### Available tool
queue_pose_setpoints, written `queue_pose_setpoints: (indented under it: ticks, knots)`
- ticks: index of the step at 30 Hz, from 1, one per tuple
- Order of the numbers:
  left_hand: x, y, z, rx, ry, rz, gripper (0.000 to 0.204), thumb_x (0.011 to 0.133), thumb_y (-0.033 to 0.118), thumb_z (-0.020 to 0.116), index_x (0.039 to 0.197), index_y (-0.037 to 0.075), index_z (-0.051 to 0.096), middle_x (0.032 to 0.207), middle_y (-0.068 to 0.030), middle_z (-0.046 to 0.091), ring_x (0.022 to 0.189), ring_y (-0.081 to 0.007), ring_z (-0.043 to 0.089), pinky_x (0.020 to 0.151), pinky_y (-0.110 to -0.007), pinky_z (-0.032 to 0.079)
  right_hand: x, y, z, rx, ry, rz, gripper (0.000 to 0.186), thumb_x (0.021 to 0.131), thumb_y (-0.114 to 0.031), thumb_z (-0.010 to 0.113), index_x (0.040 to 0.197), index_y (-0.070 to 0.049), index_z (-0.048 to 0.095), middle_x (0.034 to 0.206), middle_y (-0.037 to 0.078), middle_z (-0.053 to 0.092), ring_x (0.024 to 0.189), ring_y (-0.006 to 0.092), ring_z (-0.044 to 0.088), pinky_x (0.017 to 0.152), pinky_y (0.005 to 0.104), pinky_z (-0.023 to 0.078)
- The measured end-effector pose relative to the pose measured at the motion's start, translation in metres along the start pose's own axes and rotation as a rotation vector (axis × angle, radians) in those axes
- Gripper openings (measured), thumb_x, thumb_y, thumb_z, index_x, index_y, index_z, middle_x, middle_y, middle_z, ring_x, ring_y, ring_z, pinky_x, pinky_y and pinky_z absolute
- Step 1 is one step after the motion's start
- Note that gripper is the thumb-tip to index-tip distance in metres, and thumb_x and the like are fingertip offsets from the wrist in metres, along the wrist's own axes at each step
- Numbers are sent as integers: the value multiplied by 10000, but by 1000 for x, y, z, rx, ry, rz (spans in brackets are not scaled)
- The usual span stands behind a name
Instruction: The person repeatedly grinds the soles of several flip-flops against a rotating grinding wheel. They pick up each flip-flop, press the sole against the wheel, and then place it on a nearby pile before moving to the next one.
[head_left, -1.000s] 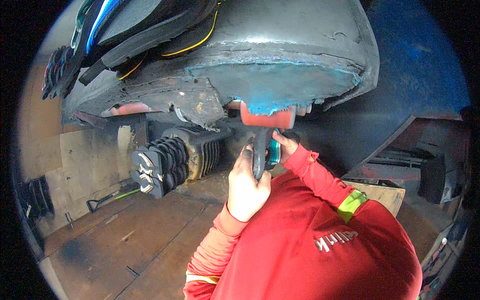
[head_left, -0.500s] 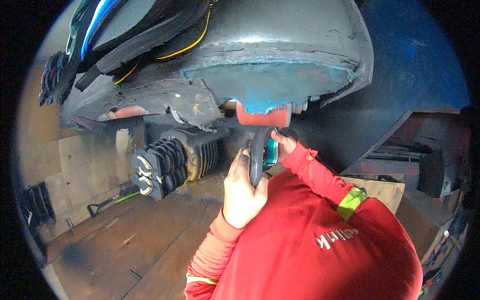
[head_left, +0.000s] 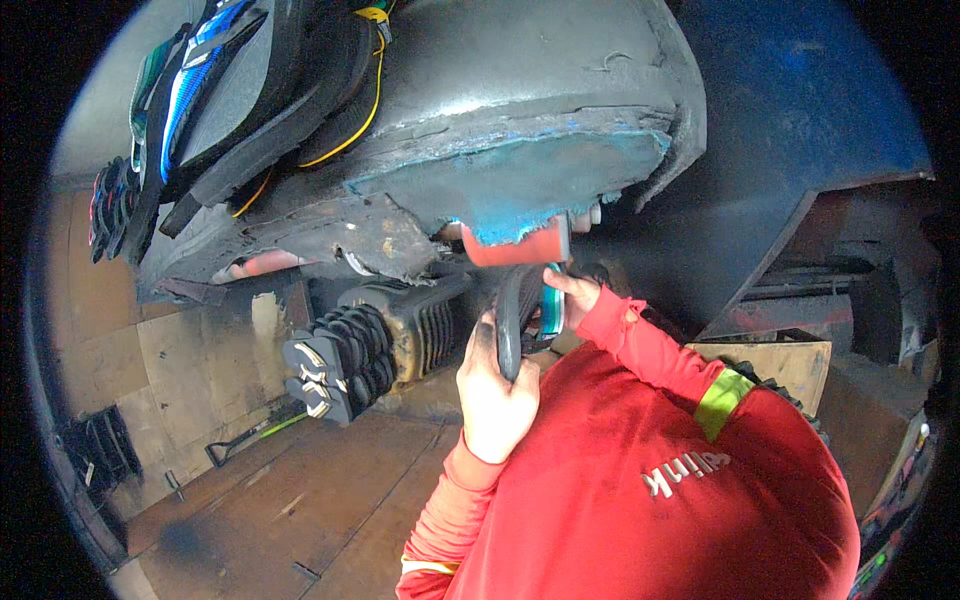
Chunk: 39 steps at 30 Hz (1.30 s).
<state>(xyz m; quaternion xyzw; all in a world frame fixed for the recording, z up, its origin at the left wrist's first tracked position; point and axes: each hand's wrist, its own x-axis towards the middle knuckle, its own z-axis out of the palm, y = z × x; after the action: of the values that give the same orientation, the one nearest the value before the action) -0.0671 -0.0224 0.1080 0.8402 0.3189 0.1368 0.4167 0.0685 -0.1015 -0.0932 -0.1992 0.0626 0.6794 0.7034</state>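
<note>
Before you, the grey housing [head_left: 520,60], its lower lip dusted teal, overhangs the work. Beyond it, to your left, stands a row of dark sandals [head_left: 345,360]. Under the lip shows a red wheel [head_left: 520,250]. Just below the wheel you hold the black sandal [head_left: 510,340] on edge; contact between them is unclear. Your left hand [head_left: 497,400] pinches its near end; your right hand [head_left: 576,295] grips its teal-strapped side.
</note>
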Motion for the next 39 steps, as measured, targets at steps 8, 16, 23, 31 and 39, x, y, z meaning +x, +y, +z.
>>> queue_pose_setpoints:
  ticks: [8,16,23,31,39]
  knots:
    - [2,12,-4,-8,-84,-46,575,824,98,688,1363,-33,538,1272,-208,635,1160,-319,638,998,-396,490,9,10,-1,59,-27,52,542,944,-440,712,1336,-84,594,1279,97,681,1190,282,642,1033,494,508]
    - [56,-4,26,-135,-355,-239,392,778,42,585,1166,-14,605,1077,-272,663,1005,-467,658,861,-462,528,-20,23,-25,273,107,-77,575,939,-421,724,1372,-79,564,1316,112,659,1184,292,656,1034,509,533]
    - [17,7,-3,-115,-198,-155,561,783,19,563,1339,-42,522,1195,-272,648,1126,-401,657,965,-402,514,-19,-1,11,128,74,34,545,966,-389,699,1397,-89,557,1372,105,633,1286,288,591,1085,572,469]
    - [22,7,-8,-348,-282,-171,613,819,73,722,1385,-1,496,1237,-150,626,1122,-240,631,983,-363,490,0,4,3,36,99,125,515,963,-400,699,1341,-68,589,1287,108,682,1194,273,648,1026,480,524]
    - [36,-7,11,-355,-378,-317,550,820,32,617,1351,-33,490,1189,-196,649,1089,-258,644,964,-368,496,-27,-7,1,122,122,0,553,970,-403,688,1404,-88,553,1385,113,627,1281,286,595,1111,518,457]
